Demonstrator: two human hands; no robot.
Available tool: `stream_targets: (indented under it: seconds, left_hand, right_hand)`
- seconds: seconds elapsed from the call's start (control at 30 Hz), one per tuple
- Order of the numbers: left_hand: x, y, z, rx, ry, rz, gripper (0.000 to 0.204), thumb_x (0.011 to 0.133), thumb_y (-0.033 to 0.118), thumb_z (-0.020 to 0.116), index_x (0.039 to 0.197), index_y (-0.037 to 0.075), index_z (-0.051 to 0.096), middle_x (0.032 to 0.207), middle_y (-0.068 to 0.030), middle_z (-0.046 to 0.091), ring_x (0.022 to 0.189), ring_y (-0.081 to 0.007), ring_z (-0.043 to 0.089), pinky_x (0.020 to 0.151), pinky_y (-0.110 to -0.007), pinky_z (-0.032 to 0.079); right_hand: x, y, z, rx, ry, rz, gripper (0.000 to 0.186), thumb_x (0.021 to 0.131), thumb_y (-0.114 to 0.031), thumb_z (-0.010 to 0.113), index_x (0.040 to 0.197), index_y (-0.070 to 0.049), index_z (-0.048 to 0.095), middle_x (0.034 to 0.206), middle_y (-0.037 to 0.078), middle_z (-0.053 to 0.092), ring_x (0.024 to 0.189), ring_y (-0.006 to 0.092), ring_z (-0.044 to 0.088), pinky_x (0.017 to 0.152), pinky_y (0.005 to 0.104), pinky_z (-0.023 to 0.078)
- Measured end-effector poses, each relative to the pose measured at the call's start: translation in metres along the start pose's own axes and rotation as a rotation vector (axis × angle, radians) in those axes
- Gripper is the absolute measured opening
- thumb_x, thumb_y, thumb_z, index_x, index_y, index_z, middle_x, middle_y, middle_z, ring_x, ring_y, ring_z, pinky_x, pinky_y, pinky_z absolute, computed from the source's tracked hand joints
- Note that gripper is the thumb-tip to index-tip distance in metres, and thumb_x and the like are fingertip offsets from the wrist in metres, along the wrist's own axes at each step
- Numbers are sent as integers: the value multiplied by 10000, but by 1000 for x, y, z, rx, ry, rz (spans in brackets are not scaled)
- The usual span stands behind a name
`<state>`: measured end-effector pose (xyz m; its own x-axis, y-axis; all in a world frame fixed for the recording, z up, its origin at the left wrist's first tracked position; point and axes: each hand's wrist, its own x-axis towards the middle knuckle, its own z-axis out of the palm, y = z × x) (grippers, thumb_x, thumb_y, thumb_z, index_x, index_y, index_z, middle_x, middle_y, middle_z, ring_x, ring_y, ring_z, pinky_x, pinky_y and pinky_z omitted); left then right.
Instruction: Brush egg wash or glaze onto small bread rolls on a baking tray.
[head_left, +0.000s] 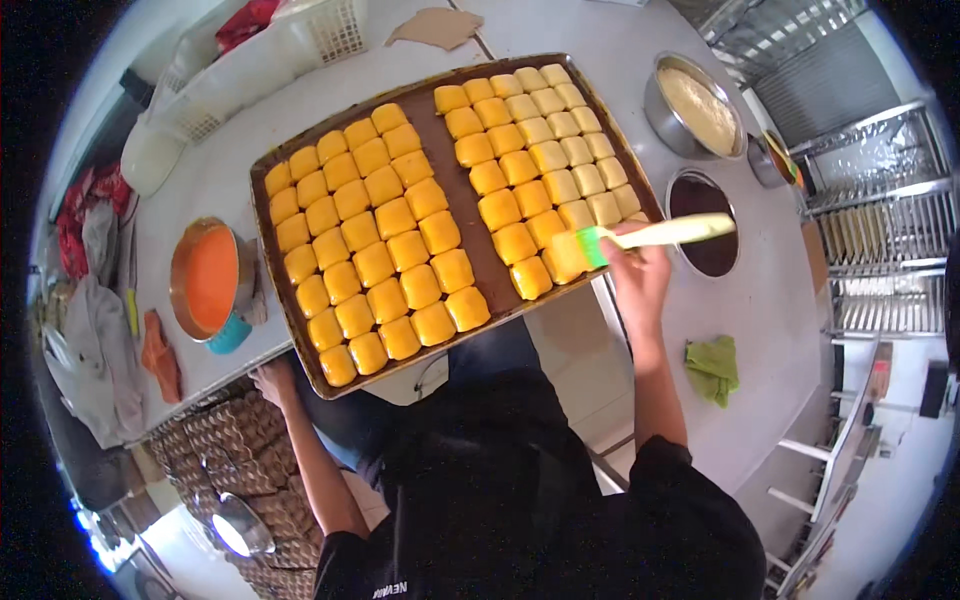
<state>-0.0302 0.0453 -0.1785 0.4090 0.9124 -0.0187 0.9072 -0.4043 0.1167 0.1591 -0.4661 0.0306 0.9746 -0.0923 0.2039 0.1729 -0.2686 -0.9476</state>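
A pastry brush (670, 230) with a pale handle and green collar is in my right hand (640, 278), its fingers closed round the lower handle. Its bristles touch dough pieces at the near right of a dark baking tray (478, 232). On the tray, the left block of small dough pieces (376, 262) is glossy yellow all over. The right block is yellow on its left side, while pale dough pieces (588, 150) fill its far right. My left hand (272, 383) is at the front table edge, left of the tray, fingers curled against the edge.
At left stands a metal bowl of orange liquid (212, 278), with an orange cloth (161, 356) nearby. Bowls with pale contents (697, 108) and dark contents (712, 195) stand right of the tray. A green cloth (711, 370) lies at right. Egg trays (240, 450) are stacked below left.
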Motion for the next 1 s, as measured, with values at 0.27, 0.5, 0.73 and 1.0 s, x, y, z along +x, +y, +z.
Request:
stream_targets:
  seconds: [0.27,0.5,0.73,1.0]
  left_hand:
    - [-3,3,-14,-3,-10,8,574,846,445,478,1309,108,429,1316,-235,393,1095,-436,490,873,-531,445]
    - [11,-10,-8,7,-43,43,616,838,490,482,1317,110,415,1261,-241,419,1084,-421,496,861,-522,451]
    - [-11,7,-22,-37,-43,-29,595,829,469,512,1290,100,438,1230,-254,434,1044,-450,512,818,-545,467]
    - [4,0,-6,-48,-36,35,562,816,398,536,1293,119,439,1245,-251,433,1053,-451,509,809,-549,478]
  right_hand:
    - [1,-11,-5,-378,-278,-485,44,796,-42,646,812,-33,606,868,66,630,750,207,596,684,295,467]
    - [48,-48,13,-634,-761,-244,39,749,-68,653,784,-82,641,769,68,600,734,256,589,666,353,470]
    - [55,-26,20,-495,-582,-648,69,740,-97,666,808,-94,655,712,78,567,698,246,579,634,375,448]
    - [43,-22,-3,-580,-527,-353,139,769,-80,666,907,-94,661,797,69,622,731,223,610,633,322,473]
